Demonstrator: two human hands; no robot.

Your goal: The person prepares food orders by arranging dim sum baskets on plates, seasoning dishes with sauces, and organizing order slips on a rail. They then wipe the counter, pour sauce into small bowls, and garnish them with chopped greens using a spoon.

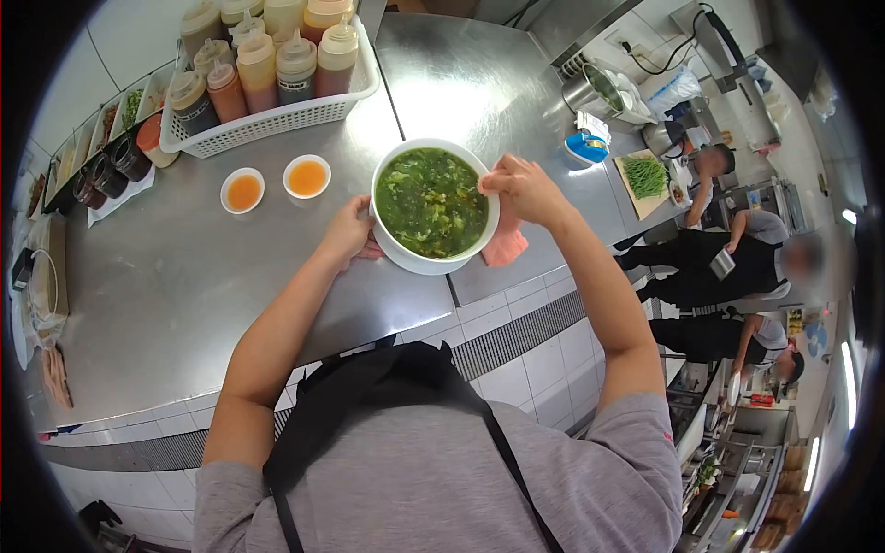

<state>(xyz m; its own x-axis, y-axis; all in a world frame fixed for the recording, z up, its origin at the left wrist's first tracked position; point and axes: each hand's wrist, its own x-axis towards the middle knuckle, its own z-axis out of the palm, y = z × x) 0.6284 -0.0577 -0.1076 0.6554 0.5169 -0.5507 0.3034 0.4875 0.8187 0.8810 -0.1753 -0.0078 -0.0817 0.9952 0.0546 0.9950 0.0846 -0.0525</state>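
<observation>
A large white bowl (379,231) of green leafy soup (431,203) stands on a white plate (426,267) at the front of the steel counter. At its left side, my left hand (350,232) grips the bowl, with the thumb up by the rim and the fingers low near the plate. My right hand (524,189) is closed in a pinch at the right rim. A pink cloth (504,243) hangs below that hand and appears gripped in it; the fingertips partly hide the upper end. Two small white cups of orange sauce (243,192) (307,176) sit to the left.
A white basket (267,120) of squeeze bottles stands at the back left, near several dark jars (111,175). Farther right are a blue-and-white package (587,147) and a board with chopped greens (644,175). Several co-workers (737,263) are at the right. The counter's front edge runs close to me.
</observation>
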